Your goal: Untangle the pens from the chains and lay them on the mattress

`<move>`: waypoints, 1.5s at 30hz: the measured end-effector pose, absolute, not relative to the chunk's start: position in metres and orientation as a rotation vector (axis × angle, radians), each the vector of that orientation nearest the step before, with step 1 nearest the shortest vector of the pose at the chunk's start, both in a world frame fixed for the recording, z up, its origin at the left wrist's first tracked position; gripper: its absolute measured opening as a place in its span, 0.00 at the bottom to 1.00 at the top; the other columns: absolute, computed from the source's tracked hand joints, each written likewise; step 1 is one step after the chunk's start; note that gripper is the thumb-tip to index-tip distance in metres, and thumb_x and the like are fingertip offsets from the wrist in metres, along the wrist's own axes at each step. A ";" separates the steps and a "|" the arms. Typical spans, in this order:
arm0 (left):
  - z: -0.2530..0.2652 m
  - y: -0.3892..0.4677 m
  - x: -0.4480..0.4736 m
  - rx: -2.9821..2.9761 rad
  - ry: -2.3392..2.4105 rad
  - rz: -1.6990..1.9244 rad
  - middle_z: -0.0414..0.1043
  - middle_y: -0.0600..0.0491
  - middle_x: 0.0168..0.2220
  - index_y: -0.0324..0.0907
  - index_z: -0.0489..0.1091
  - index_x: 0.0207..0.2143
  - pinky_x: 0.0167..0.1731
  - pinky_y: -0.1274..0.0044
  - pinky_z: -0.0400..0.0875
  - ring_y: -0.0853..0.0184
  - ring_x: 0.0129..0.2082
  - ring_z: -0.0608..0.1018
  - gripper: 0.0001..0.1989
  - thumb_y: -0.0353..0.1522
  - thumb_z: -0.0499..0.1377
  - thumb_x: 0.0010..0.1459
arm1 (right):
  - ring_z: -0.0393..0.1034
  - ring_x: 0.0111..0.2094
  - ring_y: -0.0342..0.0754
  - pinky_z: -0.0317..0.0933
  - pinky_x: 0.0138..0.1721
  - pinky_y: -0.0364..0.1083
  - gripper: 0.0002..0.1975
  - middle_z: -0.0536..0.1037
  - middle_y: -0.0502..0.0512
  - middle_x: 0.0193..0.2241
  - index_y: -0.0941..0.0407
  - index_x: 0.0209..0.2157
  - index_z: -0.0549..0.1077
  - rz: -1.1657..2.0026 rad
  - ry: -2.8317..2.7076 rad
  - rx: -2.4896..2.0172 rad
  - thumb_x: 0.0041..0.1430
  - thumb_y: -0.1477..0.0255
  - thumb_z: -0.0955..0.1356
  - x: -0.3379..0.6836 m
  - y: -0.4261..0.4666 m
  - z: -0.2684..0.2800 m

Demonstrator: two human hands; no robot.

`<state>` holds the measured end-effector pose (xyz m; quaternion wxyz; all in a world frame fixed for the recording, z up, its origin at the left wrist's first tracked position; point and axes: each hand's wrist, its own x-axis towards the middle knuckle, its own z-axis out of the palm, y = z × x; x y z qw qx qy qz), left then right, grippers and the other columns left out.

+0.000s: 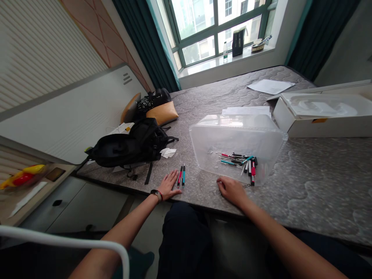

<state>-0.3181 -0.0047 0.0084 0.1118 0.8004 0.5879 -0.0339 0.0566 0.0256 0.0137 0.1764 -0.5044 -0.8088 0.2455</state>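
Note:
My left hand [169, 185] lies flat on the grey quilted mattress surface [308, 174], fingers stretched out and empty. Just right of it, two pens lie side by side: a red pen [180, 176] and a teal pen [183, 176]. My right hand [232, 190] rests on the same surface with its fingers curled in, and nothing shows in them. Directly beyond it stands a clear plastic box [200, 145]. Inside is a loose pile of pens [232, 159] in black, teal, red and white, with a red marker [253, 172] at the right of the pile.
A black backpack [122, 149] lies left, with a tan pouch [162, 113] behind it and crumpled tissue [168, 152] beside it. Right of the plastic box is a white carton [328, 126]. Papers [270, 86] lie farther back. A white curved tube [72, 242] crosses the lower left.

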 end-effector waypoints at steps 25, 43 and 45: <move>0.005 -0.007 -0.326 2.488 1.806 -0.004 0.40 0.43 0.69 0.41 0.39 0.69 0.63 0.58 0.40 0.48 0.68 0.47 0.50 0.55 0.54 0.53 | 0.72 0.37 0.48 0.58 0.40 0.43 0.10 0.78 0.54 0.35 0.55 0.39 0.73 0.836 -2.222 -1.313 0.59 0.76 0.62 0.061 0.027 0.001; 0.034 -0.052 -0.262 1.560 1.916 1.308 0.69 0.45 0.55 0.43 0.65 0.55 0.57 0.64 0.63 0.58 0.57 0.70 0.22 0.43 0.50 0.65 | 0.72 0.28 0.48 0.60 0.34 0.43 0.13 0.79 0.52 0.27 0.55 0.35 0.77 0.735 -1.862 -1.611 0.58 0.72 0.61 0.063 0.002 0.011; 0.054 -0.067 -0.238 1.490 1.759 1.364 0.73 0.47 0.50 0.43 0.67 0.52 0.50 0.69 0.69 0.60 0.51 0.75 0.18 0.41 0.52 0.64 | 0.73 0.30 0.48 0.60 0.35 0.43 0.13 0.80 0.52 0.29 0.55 0.35 0.78 0.770 -1.875 -1.625 0.58 0.71 0.61 0.065 -0.004 0.013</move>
